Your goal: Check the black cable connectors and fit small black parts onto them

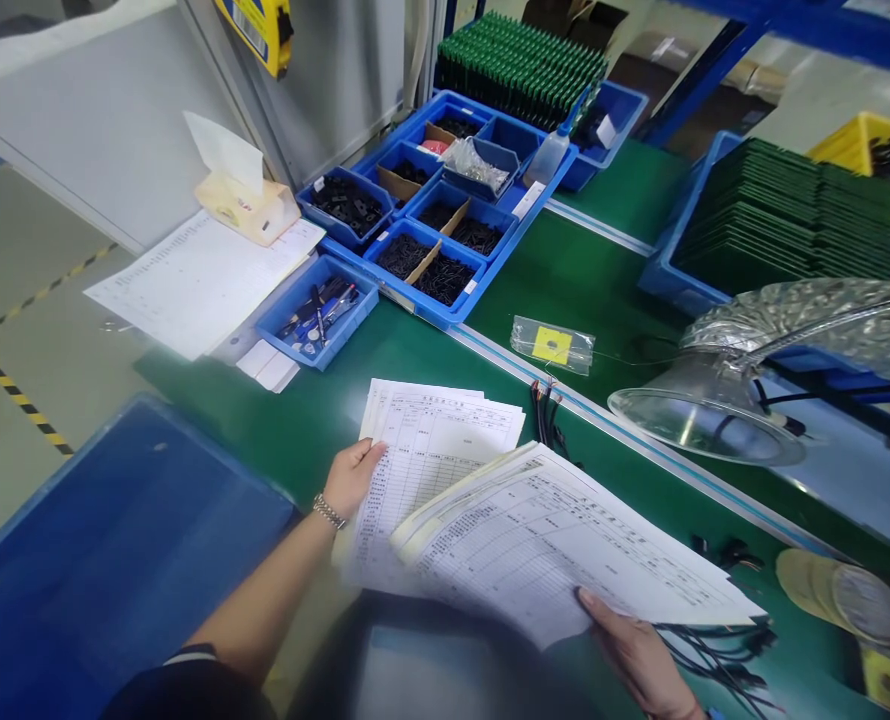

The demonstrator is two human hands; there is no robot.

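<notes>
My left hand (pixel 351 478), with a metal watch band at the wrist, grips the left edge of a stack of printed forms (pixel 445 425), thumb on top. My right hand (pixel 632 645) pinches the lower edge of a second stack of printed forms (pixel 565 540), which fans out to the right and overlaps the first. Both stacks are held tilted over the front edge of the green bench. Black cables with bare coloured ends (pixel 545 410) lie just beyond the papers, and more black cables (pixel 722 660) lie beside my right hand.
A blue parts tray (pixel 460 310) with divided bins stands at the back. Left of it are a small blue tool tray (pixel 344 335), tissues (pixel 254 205) and paper sheets (pixel 197 285). A clear fume hood (pixel 707 410) hangs at the right, near green boards (pixel 782 220) in a blue bin.
</notes>
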